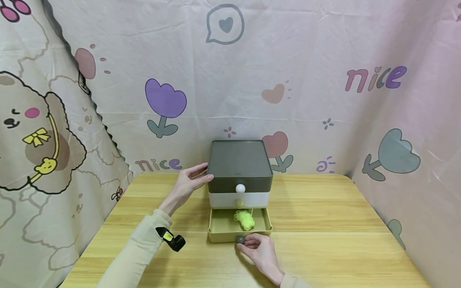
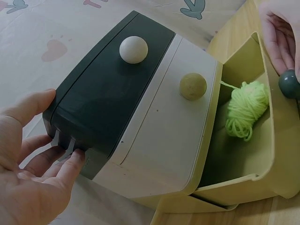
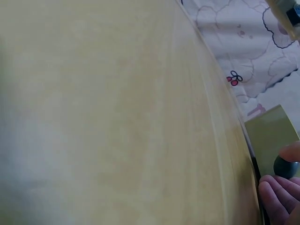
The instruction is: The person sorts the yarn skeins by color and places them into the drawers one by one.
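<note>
A small drawer box point(image 1: 239, 160) has a dark grey top tier, a white middle tier and an olive-yellow bottom drawer point(image 1: 223, 237), which is pulled out. In that drawer lies a small bundle of neon green yarn point(image 1: 246, 220), one strand trailing back; the left wrist view shows the yarn point(image 2: 247, 110) closely. My right hand point(image 1: 262, 253) pinches the drawer's dark grey round knob point(image 1: 240, 239) between thumb and fingers. With loosely bent fingers, my left hand point(image 1: 187, 182) touches the upper left side of the box, its thumb near the front top corner.
Above the pulled-out drawer, a white knob point(image 1: 240, 188) and an olive knob point(image 1: 239, 203) mark two shut drawers. Under the box is a wooden table point(image 1: 324, 232). A printed cloth point(image 1: 230, 80) hangs behind it and at both sides.
</note>
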Demonstrator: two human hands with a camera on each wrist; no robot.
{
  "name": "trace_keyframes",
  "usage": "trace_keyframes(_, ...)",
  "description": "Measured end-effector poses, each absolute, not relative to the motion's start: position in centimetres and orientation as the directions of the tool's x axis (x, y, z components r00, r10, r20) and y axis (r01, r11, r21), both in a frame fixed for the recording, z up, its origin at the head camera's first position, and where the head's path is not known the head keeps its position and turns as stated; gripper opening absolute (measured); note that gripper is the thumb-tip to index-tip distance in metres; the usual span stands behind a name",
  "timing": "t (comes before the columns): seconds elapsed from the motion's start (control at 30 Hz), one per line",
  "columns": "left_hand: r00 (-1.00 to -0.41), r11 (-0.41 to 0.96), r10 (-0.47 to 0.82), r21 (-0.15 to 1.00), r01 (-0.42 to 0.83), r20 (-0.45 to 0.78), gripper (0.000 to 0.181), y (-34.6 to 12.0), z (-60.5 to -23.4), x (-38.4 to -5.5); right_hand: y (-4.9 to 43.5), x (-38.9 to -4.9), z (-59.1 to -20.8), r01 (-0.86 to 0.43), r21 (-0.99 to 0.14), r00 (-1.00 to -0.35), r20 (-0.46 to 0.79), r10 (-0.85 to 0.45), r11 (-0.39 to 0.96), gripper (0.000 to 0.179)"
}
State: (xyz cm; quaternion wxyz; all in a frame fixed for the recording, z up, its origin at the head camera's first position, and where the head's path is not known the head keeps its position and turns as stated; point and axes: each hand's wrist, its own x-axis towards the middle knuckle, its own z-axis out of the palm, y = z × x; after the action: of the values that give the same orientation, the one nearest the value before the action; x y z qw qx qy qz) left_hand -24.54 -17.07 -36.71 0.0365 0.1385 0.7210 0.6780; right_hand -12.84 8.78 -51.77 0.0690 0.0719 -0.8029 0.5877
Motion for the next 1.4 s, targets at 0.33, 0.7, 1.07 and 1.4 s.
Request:
trace_keyframes(0.33,-0.958,0.053,0.249,0.986,0.157,0.139,0.063,-17.1,-36.8,-24.5,8.5,-14.2,-51.9,-0.203,-0.924,-0.978,0.211,-0.010,0.324,0.023)
trace_keyframes(0.7,-0.959,0.056,0.250,0.987,0.149,0.131,0.064,-17.1,-36.6,-24.5,8.2,-16.1,-51.9,-0.202,-0.927,-0.976,0.218,0.016,0.317,0.024)
trace_keyframes(1.07,-0.956,0.056,0.259,0.986,0.157,0.137,0.063,-17.2,-36.7,-24.6,8.2,-17.8,-51.8,-0.203,-0.922,-0.974,0.223,0.024,0.329,0.024)
trace_keyframes(1.4,-0.958,0.060,0.253,0.986,0.156,0.136,0.064,-17.2,-36.7,-24.6,7.9,-18.7,-51.7,-0.183,-0.920,-0.977,0.210,0.042,0.346,0.022)
